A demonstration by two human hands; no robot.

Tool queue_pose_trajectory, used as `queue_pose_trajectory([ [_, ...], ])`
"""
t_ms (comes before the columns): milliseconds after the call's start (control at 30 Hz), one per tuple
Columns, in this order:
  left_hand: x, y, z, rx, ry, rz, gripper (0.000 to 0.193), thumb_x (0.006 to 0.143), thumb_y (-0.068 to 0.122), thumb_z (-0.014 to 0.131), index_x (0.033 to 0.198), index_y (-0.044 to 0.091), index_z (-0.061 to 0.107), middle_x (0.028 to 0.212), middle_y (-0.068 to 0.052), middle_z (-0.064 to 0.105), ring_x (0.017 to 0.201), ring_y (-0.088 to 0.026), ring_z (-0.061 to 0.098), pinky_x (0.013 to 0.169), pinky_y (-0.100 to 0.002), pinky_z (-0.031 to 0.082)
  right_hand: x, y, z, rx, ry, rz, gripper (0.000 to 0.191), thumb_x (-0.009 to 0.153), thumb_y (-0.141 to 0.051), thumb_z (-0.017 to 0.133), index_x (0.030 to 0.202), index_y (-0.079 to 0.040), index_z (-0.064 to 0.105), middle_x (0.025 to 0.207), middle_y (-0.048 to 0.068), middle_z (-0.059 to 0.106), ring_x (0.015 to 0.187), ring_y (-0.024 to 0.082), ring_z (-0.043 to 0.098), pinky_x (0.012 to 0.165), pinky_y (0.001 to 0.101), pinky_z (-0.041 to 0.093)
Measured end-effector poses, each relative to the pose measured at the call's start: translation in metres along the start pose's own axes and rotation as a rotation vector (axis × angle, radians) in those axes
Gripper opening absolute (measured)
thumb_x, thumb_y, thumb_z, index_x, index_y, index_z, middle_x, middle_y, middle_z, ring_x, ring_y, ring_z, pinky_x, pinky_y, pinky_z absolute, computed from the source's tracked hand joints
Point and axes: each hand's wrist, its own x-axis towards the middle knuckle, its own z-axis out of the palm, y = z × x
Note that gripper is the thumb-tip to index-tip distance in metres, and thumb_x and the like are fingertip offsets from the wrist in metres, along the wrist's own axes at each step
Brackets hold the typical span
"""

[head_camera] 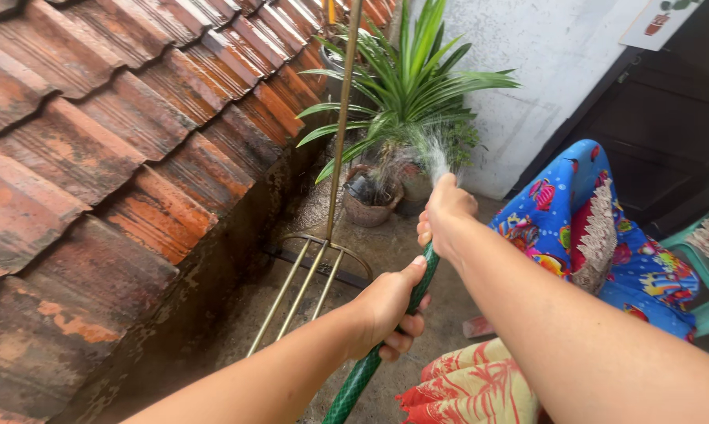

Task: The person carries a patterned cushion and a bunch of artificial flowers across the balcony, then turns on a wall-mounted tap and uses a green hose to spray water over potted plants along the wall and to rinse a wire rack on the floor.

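From the head camera, both hands grip a green garden hose (374,357) that runs up from the bottom edge of the picture toward the potted plants. The left hand (386,306) is clenched round the hose lower down, thumb lying along its top. The right hand (446,213) is clenched round the very end of the hose, the fingers (425,233) wrapped tight and the thumb apparently pressed over the mouth, so the water fans out as a fine spray (431,153). The spray reaches toward a leafy palm-like plant (413,78) and the round brown pots (370,200) below it.

To do this watering well, I judge that the thumb should keep only a partial cover on the mouth so the spray stays soft and does not wash soil out of the pots; the lower hand serves best as a steady guide, keeping the hose from kinking, while the upper hand aims at the soil rather than the leaves.

The floor (386,251) is bare concrete, wet and dark near the pots. A slope of worn orange roof tiles (95,173) fills the left side, its lower edge stained dark. A long-handled metal fork (323,259) leans there, tines down on the floor. Behind the plant stands a rough white wall (527,63), with a dark door (668,118) to its right. A bright blue patterned cloth (598,235) hangs over a teal plastic chair (708,267), and a red-and-cream cloth (472,385) lies lower down.
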Motion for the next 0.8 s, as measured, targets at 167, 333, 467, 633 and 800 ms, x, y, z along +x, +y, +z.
queue_pose_trajectory([
  [167, 0.016, 0.007, 0.013, 0.027, -0.063, 0.003, 0.057, 0.098, 0.073, 0.029, 0.09, 0.018, 0.042, 0.06, 0.002, 0.034, 0.044, -0.012, 0.024, 0.044, -0.031, 0.019, 0.01, -0.011, -0.021, -0.009, -0.036, 0.006, 0.036, 0.095, -0.035, 0.039, 0.073, -0.007, 0.04, 0.058, 0.004, 0.038, 0.043, 0.015, 0.032, 0.042, 0.0337, 0.024],
  [333, 0.017, 0.008, 0.02, 0.031, -0.074, -0.007, 0.058, 0.097, 0.074, 0.029, 0.09, 0.018, 0.042, 0.059, 0.002, 0.033, 0.044, -0.012, 0.024, 0.045, -0.031, 0.019, 0.013, -0.014, -0.031, -0.037, -0.09, 0.028, 0.037, 0.096, -0.037, 0.039, 0.075, -0.007, 0.042, 0.058, 0.002, 0.037, 0.043, 0.013, 0.031, 0.042, 0.0328, 0.024],
  [467, 0.015, 0.01, 0.021, 0.044, -0.073, -0.01, 0.058, 0.098, 0.074, 0.027, 0.09, 0.019, 0.042, 0.059, 0.003, 0.032, 0.044, -0.011, 0.024, 0.044, -0.03, 0.019, 0.012, -0.014, -0.031, -0.032, -0.105, 0.033, 0.035, 0.095, -0.036, 0.038, 0.076, -0.008, 0.042, 0.058, 0.001, 0.036, 0.043, 0.013, 0.03, 0.043, 0.0329, 0.024],
  [633, 0.014, 0.012, 0.022, 0.052, -0.06, -0.004, 0.058, 0.098, 0.074, 0.025, 0.09, 0.018, 0.042, 0.059, 0.003, 0.032, 0.044, -0.011, 0.024, 0.044, -0.031, 0.02, 0.011, -0.016, -0.029, -0.024, -0.082, 0.006, 0.035, 0.095, -0.036, 0.037, 0.075, -0.008, 0.041, 0.058, 0.001, 0.035, 0.043, 0.013, 0.03, 0.043, 0.0336, 0.024],
  [800, 0.014, 0.015, 0.022, 0.058, -0.042, 0.01, 0.058, 0.098, 0.073, 0.027, 0.09, 0.018, 0.042, 0.059, 0.003, 0.032, 0.044, -0.011, 0.023, 0.044, -0.031, 0.02, 0.011, -0.02, -0.028, 0.01, -0.058, -0.018, 0.034, 0.094, -0.036, 0.039, 0.074, -0.008, 0.04, 0.057, 0.003, 0.036, 0.042, 0.014, 0.031, 0.042, 0.0342, 0.024],
])
